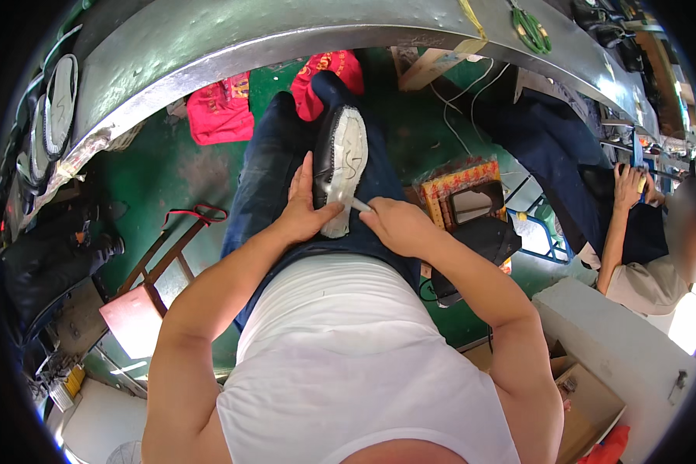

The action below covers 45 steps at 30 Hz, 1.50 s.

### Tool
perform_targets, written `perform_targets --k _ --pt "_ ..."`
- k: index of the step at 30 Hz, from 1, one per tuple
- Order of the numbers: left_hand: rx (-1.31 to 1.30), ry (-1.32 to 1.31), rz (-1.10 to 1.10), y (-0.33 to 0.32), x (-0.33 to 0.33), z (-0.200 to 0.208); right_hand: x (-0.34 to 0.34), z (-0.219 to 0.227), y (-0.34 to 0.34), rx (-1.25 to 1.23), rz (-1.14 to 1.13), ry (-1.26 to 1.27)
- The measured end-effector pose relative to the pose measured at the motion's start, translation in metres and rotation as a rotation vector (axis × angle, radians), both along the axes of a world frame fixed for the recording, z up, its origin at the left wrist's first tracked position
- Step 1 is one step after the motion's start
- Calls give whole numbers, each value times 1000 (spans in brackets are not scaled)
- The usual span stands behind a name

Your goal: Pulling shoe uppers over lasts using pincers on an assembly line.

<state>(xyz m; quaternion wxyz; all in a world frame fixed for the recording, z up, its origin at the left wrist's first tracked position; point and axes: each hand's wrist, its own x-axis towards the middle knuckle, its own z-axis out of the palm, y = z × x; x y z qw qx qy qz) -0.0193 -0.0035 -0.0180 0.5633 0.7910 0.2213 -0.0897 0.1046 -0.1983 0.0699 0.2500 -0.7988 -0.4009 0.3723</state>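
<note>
Across my thighs lies a black shoe (326,158), bottom up and toe pointing away from me. Its pale sole (353,143) carries a dark handwritten mark, and stitching runs along its edge. My left hand (305,210) grips the shoe near the heel, fingers along its left side and thumb on the sole. At the right edge of the heel, my right hand (397,224) closes around a slim pale tool (361,205) whose end rests on or just over the sole. Its exact kind cannot be made out.
A metal workbench (286,35) curves across the far side, with shoes (60,104) at its left end and a green cord bundle (530,31) on top. Red cloths (221,110) lie beneath it. To the right, a co-worker's hand (629,185) holds something; a wooden chair (143,294) stands left.
</note>
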Motion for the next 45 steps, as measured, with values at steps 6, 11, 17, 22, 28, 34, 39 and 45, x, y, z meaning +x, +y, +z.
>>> perform_targets --k 6,11,17,22,28,34,39,45 --pt "-237 9 -18 11 0 -2 -5 3 -3 70 37 -94" --pt "-293 18 -61 25 7 5 -3 -20 -25 -29 -191 214" --pt "-349 94 242 29 60 16 -15 -64 -45 225 -596 552" --pt "-554 -67 260 39 62 19 -8 -66 -46 145 -601 596" --pt "-758 -402 385 48 68 100 -5 -64 -45 105 -592 566" --pt "-1417 -454 244 71 63 155 -3 -52 -38 82 -531 436" --pt "-1326 -371 355 44 60 113 -4 -32 -35 -107 -160 -150" --pt "-1254 -334 346 48 51 84 -16 16 -35 -216 183 -412"
